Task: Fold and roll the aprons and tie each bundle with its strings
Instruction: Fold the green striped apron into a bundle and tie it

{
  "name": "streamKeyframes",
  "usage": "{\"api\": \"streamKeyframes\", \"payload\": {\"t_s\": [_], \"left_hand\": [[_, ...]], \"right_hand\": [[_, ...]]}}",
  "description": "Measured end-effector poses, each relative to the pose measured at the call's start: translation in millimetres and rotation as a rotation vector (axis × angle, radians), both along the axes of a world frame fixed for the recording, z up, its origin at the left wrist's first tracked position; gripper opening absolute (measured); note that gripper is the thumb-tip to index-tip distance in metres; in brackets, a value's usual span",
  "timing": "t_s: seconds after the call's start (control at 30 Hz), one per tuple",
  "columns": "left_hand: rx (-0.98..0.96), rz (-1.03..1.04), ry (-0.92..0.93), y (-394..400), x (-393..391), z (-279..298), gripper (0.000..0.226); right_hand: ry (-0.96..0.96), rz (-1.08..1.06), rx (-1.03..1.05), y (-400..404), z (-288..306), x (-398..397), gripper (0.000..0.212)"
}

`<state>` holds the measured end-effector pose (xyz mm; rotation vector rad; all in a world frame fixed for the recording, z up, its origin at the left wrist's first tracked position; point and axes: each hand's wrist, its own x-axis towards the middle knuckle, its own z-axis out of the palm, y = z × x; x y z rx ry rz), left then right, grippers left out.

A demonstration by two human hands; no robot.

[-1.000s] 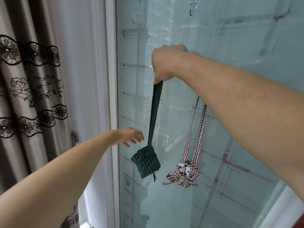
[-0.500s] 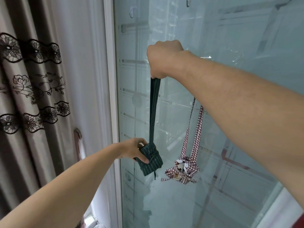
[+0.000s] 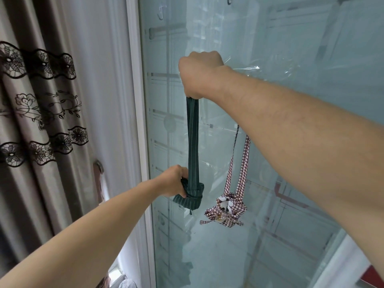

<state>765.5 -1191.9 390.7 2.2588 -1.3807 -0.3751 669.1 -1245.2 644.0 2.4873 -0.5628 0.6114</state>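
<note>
A dark green striped apron bundle (image 3: pixel 190 199) hangs by its long green strap (image 3: pixel 192 142) in front of a frosted glass door. My right hand (image 3: pixel 199 74) is raised in a fist and grips the top of that strap. Lower down, my left hand (image 3: pixel 173 180) grips the green bundle from its left side. To the right hangs a red-and-white checked apron bundle (image 3: pixel 226 210) with a cartoon print, tied up and suspended by its own checked straps (image 3: pixel 239 163), whose upper end is hidden behind my right forearm.
The frosted glass door (image 3: pixel 270 48) fills the centre and right, with clear hooks (image 3: pixel 161 12) near its top. A white door frame (image 3: pixel 137 121) runs down its left edge. Grey curtains with black lace trim (image 3: pixel 41 100) hang on the left.
My left hand came in from the left and took hold of the green bundle, which it was not touching a second ago. The right hand kept holding the strap up.
</note>
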Motion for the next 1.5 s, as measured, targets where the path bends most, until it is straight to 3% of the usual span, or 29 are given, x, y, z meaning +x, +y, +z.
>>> {"api": "streamKeyframes", "payload": {"t_s": [0.13,0.23,0.37,0.57,0.83,0.97,1.07,1.2,1.5], "left_hand": [[0.002,-0.04,-0.148,6,-8,1,0.034],[-0.103,-0.023,-0.2,18,-2,0,0.062],[-0.121,0.074,-0.064,31,10,-7,0.091],[-0.144,0.135,0.147,37,4,-12,0.084],[-0.276,0.269,0.17,52,-2,-27,0.072],[-0.287,0.374,0.179,85,-1,-32,0.072],[-0.262,0.496,0.186,138,4,-35,0.07],[-0.257,0.723,0.172,232,1,-34,0.064],[-0.342,1.254,0.268,558,-84,-66,0.055]], "right_hand": [[-0.01,0.012,-0.001,1,-2,-2,0.019],[-0.01,0.01,-0.003,1,-3,-5,0.016],[-0.001,0.005,0.012,3,-2,-8,0.015],[0.028,0.003,0.027,10,-3,-17,0.017],[-0.007,0.027,0.001,25,-4,-29,0.022],[-0.121,0.232,0.034,47,-13,-17,0.023],[-0.059,0.389,0.156,87,-38,8,0.031],[0.118,0.556,0.417,158,-86,43,0.019],[0.579,0.992,0.683,463,-191,64,0.009]]}}
